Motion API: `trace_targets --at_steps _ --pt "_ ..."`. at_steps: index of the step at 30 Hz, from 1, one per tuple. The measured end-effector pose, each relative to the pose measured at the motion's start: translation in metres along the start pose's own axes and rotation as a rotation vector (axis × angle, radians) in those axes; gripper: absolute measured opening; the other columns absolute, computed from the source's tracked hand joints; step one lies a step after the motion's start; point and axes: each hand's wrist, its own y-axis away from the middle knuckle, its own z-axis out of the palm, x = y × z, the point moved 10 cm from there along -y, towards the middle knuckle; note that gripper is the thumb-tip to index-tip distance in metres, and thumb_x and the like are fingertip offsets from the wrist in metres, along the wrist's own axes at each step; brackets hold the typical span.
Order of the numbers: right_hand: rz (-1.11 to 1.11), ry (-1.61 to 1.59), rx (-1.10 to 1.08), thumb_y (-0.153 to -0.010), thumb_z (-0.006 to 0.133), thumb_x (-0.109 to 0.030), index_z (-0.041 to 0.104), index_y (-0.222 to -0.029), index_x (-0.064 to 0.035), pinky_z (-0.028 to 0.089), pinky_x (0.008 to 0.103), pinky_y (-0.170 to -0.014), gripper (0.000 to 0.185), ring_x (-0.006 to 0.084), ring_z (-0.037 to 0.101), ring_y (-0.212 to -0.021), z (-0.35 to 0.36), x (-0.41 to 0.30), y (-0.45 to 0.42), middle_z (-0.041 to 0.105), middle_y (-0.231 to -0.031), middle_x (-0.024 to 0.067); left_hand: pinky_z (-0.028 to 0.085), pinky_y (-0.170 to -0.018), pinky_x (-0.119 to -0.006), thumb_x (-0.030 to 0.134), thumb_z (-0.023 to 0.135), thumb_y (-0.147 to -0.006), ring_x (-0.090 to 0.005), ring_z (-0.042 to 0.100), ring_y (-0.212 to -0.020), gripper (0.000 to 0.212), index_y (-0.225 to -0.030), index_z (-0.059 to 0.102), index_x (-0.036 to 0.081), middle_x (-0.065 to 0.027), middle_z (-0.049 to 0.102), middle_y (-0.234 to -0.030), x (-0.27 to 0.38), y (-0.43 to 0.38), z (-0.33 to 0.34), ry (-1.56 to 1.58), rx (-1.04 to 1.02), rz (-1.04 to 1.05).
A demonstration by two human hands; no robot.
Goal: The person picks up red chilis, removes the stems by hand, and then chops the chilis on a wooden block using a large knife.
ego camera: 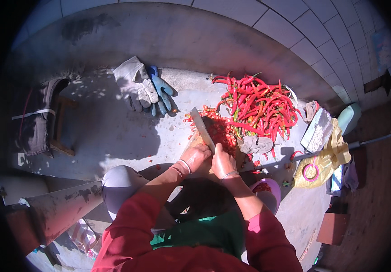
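Note:
My right hand [224, 162] is closed around the handle end of a kitchen knife with a wide metal blade [202, 126]. The blade slants up and left over a wooden chopping board [189, 144], which is largely covered. Beside the blade, on its left, rests my left hand [194, 157] with its fingers curled; whether it pinches anything cannot be seen. Chopped red chilli peppers [223, 133] lie heaped to the right of the blade, with more bits around its tip. Just beyond them, a large pile of whole red chillies [260, 102] covers the concrete floor.
Work gloves [136, 81] lie beyond the board to the left. A wooden stool [62, 142] draped with dark cloth [34, 125] stands far left. By my right knee is a pink bucket [277, 195] holding chopped chilli. A yellow bag [304, 176] and a thick pipe [66, 204] flank me.

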Motion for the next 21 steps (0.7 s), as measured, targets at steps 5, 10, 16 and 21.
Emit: trace_targets --at_steps 5,10,16,21 --pt "-0.038 0.024 -0.073 -0.081 0.051 -0.010 0.039 -0.098 0.0005 0.046 0.0530 -0.067 0.023 0.0427 0.060 -0.077 -0.025 -0.014 -0.006 0.060 -0.078 0.0264 0.049 -0.073 -0.034 0.009 0.055 -0.069 -0.0271 0.058 -0.082 0.013 -0.079 0.061 0.004 -0.0099 0.058 -0.086 -0.008 0.005 0.006 -0.059 -0.035 -0.044" --pt "-0.013 0.014 0.049 -0.080 0.051 -0.008 0.039 -0.096 0.0000 0.046 0.0532 -0.065 0.022 0.0431 0.060 -0.073 0.001 -0.004 0.011 0.060 -0.073 0.0263 0.048 -0.071 -0.034 0.009 0.057 -0.068 -0.0270 0.058 -0.080 0.009 -0.074 0.060 0.004 -0.0094 0.058 -0.082 -0.005 0.006 0.009 -0.014 0.046 -0.007" --pt "-0.058 0.037 -0.089 -0.082 0.049 -0.008 0.039 -0.096 -0.0001 0.046 0.0531 -0.066 0.019 0.0444 0.059 -0.077 -0.030 -0.018 0.003 0.060 -0.077 0.0268 0.048 -0.072 -0.035 0.009 0.057 -0.068 -0.0270 0.058 -0.081 0.011 -0.077 0.062 0.005 -0.0093 0.058 -0.081 -0.008 0.004 0.007 -0.071 -0.023 -0.041" --pt "-0.022 -0.022 0.004 -0.081 0.051 -0.009 0.037 -0.099 -0.0014 0.046 0.0535 -0.067 0.024 0.0446 0.059 -0.075 -0.001 0.001 0.008 0.060 -0.076 0.0270 0.049 -0.071 -0.034 0.009 0.055 -0.069 -0.0275 0.058 -0.081 0.014 -0.081 0.062 0.004 -0.0095 0.058 -0.081 -0.009 0.004 0.007 -0.027 0.026 -0.051"
